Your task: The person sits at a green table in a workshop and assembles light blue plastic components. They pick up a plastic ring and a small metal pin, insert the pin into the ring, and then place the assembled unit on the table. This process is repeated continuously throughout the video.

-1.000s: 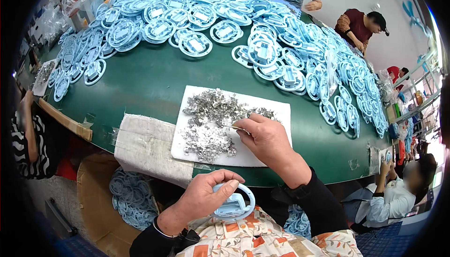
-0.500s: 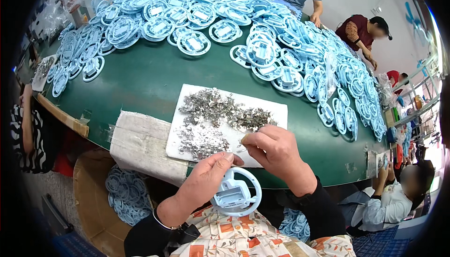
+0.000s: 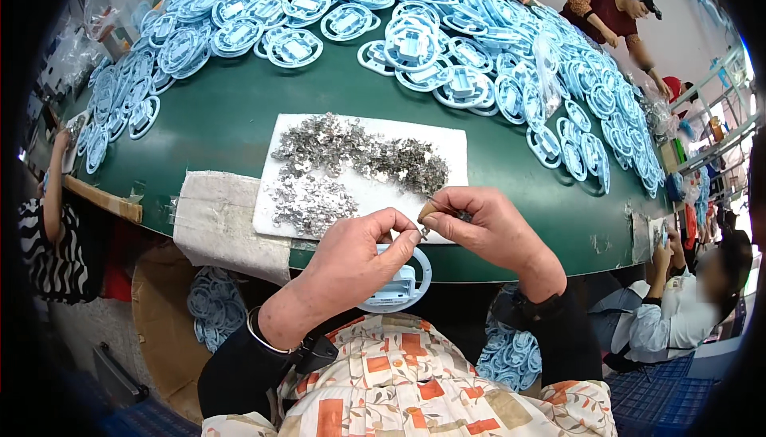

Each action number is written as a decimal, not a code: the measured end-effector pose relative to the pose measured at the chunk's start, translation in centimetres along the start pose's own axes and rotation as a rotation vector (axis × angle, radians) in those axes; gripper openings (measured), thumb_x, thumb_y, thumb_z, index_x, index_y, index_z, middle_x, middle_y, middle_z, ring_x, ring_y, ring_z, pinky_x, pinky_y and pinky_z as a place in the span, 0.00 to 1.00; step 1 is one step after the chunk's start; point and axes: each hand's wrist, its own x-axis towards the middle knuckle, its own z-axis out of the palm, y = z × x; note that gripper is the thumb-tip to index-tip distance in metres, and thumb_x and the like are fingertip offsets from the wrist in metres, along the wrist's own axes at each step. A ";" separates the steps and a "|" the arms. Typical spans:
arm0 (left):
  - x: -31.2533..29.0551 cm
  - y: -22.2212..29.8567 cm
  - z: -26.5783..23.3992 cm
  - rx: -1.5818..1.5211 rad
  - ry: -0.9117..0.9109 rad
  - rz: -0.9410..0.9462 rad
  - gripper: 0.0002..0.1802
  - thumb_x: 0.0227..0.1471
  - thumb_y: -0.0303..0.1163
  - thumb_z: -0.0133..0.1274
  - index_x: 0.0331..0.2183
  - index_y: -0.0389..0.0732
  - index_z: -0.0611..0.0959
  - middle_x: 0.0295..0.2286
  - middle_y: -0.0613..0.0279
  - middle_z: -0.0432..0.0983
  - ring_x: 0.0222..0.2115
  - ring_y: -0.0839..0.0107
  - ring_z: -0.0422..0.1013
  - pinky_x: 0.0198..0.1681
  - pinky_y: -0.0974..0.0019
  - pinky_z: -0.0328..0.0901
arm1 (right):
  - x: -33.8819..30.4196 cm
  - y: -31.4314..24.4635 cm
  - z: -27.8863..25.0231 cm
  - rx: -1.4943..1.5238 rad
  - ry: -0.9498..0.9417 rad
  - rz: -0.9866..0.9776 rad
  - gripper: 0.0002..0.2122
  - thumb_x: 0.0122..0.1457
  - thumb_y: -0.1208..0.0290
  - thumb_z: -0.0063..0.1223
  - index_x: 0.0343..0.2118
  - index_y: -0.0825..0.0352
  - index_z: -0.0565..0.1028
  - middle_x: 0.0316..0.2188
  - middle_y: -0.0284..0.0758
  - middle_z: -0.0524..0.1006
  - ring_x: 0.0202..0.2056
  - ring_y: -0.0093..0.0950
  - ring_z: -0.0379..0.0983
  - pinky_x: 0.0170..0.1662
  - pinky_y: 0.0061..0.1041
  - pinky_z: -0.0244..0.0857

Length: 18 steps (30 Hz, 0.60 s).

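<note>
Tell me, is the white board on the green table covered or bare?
Partly covered: small metal pieces lie heaped on the white board's upper and left parts, but bare white shows near its lower middle.

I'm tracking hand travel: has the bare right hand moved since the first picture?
Yes. Against the flat white rectangular board, the bare right hand has moved rightward and back, toward the board's near right corner.
</note>
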 end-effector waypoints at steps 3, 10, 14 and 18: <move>0.2 0.4 0.5 0.097 0.013 0.085 0.12 0.59 0.38 0.57 0.36 0.38 0.85 0.22 0.57 0.80 0.20 0.70 0.74 0.28 0.65 0.68 | -0.1 0.6 -1.2 0.023 -0.116 0.007 0.08 0.64 0.71 0.58 0.36 0.72 0.81 0.24 0.26 0.77 0.28 0.13 0.67 0.32 0.19 0.65; 0.7 0.0 1.0 0.147 -0.039 0.166 0.11 0.59 0.36 0.57 0.36 0.37 0.85 0.24 0.56 0.82 0.22 0.71 0.76 0.30 0.66 0.69 | -0.2 1.1 -2.7 0.036 -0.279 0.085 0.10 0.64 0.68 0.58 0.37 0.71 0.81 0.26 0.25 0.77 0.29 0.14 0.67 0.33 0.19 0.64; 0.7 0.0 0.6 0.138 -0.079 0.138 0.13 0.60 0.37 0.57 0.38 0.37 0.85 0.24 0.60 0.81 0.24 0.76 0.74 0.31 0.68 0.69 | 0.1 1.3 -2.6 0.008 -0.300 0.060 0.09 0.64 0.69 0.57 0.38 0.71 0.81 0.26 0.24 0.77 0.29 0.14 0.66 0.33 0.19 0.64; 1.0 -0.8 0.2 -0.064 -0.054 0.076 0.15 0.64 0.40 0.54 0.40 0.37 0.85 0.26 0.68 0.79 0.27 0.81 0.70 0.32 0.70 0.67 | 0.3 1.9 -2.5 0.117 -0.217 0.105 0.08 0.63 0.70 0.57 0.38 0.71 0.80 0.27 0.23 0.77 0.29 0.14 0.66 0.32 0.18 0.63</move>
